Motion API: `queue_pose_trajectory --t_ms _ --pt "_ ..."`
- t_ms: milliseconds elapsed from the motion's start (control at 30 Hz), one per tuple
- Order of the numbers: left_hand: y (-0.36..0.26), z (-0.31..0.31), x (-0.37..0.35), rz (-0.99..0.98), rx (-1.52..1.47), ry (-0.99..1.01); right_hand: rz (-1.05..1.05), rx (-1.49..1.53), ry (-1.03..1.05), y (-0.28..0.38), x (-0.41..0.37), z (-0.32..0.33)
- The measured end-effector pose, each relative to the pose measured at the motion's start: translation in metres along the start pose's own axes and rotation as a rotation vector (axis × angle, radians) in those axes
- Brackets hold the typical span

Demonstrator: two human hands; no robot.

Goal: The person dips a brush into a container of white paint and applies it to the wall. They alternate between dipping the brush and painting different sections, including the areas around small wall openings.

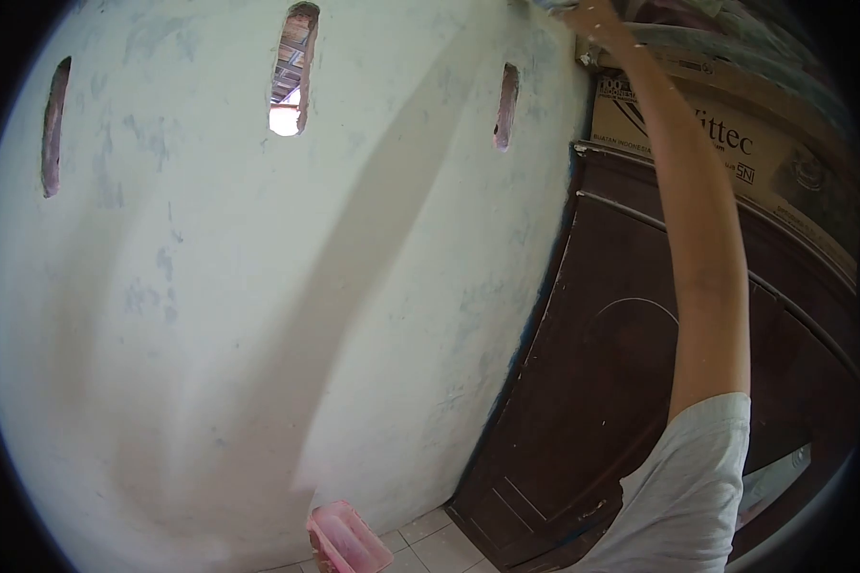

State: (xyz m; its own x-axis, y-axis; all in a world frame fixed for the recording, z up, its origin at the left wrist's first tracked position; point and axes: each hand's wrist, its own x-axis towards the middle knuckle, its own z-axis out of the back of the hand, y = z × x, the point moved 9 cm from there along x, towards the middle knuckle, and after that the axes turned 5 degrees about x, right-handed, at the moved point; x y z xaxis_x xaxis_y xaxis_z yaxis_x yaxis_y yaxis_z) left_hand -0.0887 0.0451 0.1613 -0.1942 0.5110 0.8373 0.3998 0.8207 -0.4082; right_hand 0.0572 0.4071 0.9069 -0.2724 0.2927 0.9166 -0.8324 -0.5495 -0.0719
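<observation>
My right arm stretches up past the cabinet, and my right hand (591, 17) is at the top edge of the view, against the upper wall (401, 286). Its fingers close on a pale bluish thing (552, 4), mostly cut off by the frame, so I cannot tell its kind. At the bottom, a pink plastic container (352, 540) is held tilted in front of the wall's foot. Only a bit of my left hand (323, 562) shows at the container's lower left edge. The wall is pale green-white with grey patches.
A dark brown wooden cabinet (602, 277) stands against the wall on the right. Lying on top of it is a printed cardboard box (769, 143). Three slots pierce the wall, the middle slot (294, 67) showing daylight. Light floor tiles (440, 546) show below.
</observation>
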Motion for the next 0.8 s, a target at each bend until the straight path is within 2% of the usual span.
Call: queue_pose_trajectory --t_ms 67,100,167,200,367,567,667,700,800 --pt "-0.003 -0.002 0.004 -0.012 0.016 0.022 0.097 0.057 -0.021 0.001 0.001 -0.045" --pt "-0.004 -0.004 0.005 -0.02 0.024 0.031 0.099 0.057 -0.02 -0.001 -0.003 -0.042" --pt "-0.005 -0.008 0.005 -0.034 0.037 0.042 0.312 0.257 -0.044 0.014 -0.021 -0.021" --pt "-0.006 -0.011 0.005 -0.041 0.044 0.051 0.312 0.257 -0.043 0.019 -0.026 -0.018" --pt "-0.003 -0.014 0.005 -0.057 0.053 0.075 0.477 -0.135 0.078 -0.042 0.035 -0.008" --pt "0.0 -0.008 -0.001 -0.091 0.065 0.069 0.682 -0.584 0.199 -0.027 0.081 -0.014" --pt "0.002 -0.001 -0.007 -0.1 0.069 0.061 0.778 -0.811 0.263 0.007 0.041 -0.024" --pt "0.002 -0.001 -0.008 -0.102 0.069 0.058 0.781 -0.807 0.264 0.01 0.042 -0.027" --pt "0.005 0.001 -0.011 -0.102 0.058 0.054 0.579 -0.712 0.17 0.005 0.055 -0.021"
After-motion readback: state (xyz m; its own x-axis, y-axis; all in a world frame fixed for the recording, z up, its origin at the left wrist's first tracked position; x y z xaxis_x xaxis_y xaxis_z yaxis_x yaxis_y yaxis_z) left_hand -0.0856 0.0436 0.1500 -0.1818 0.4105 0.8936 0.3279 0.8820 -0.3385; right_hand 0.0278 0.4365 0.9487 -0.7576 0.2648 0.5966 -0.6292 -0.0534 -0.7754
